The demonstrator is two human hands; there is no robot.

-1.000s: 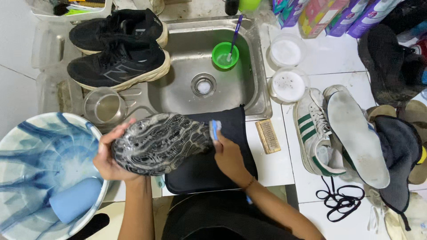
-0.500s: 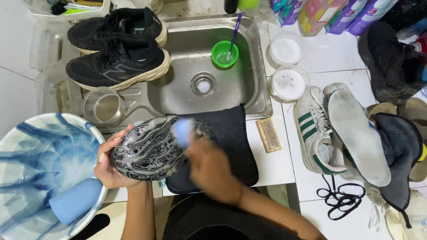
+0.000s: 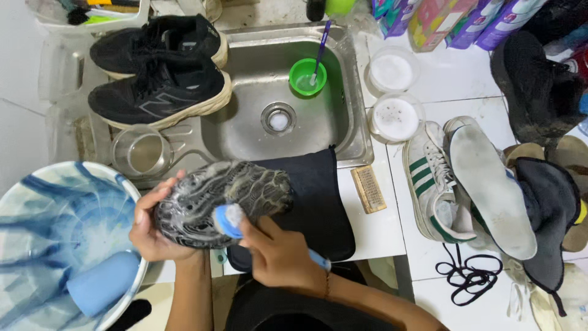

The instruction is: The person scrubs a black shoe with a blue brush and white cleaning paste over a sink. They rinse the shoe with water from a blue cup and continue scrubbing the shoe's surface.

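Note:
My left hand point(image 3: 153, 230) grips a black shoe point(image 3: 220, 199) turned sole up, its tread covered in white foam. My right hand point(image 3: 278, 254) holds a blue-handled brush point(image 3: 229, 219) whose soapy head presses on the sole near its middle. The shoe rests over a dark cloth point(image 3: 318, 202) spread at the front rim of the steel sink point(image 3: 245, 138). A blue and white basin point(image 3: 58, 233) with soapy water and a blue cup sits just left of my left hand.
Two black sneakers point(image 3: 162, 86) lie on the drainboard, a glass jar point(image 3: 141, 152) beside them. A green cup point(image 3: 306, 76) with a purple toothbrush stands in the sink. Two round white tubs point(image 3: 395, 116), a wooden brush point(image 3: 367, 189), white striped sneakers point(image 3: 453, 184) and black laces point(image 3: 468, 273) lie right.
My right hand has swept the brush from the shoe's right end leftward along the sole toward its middle. The left hand keeps the shoe in place.

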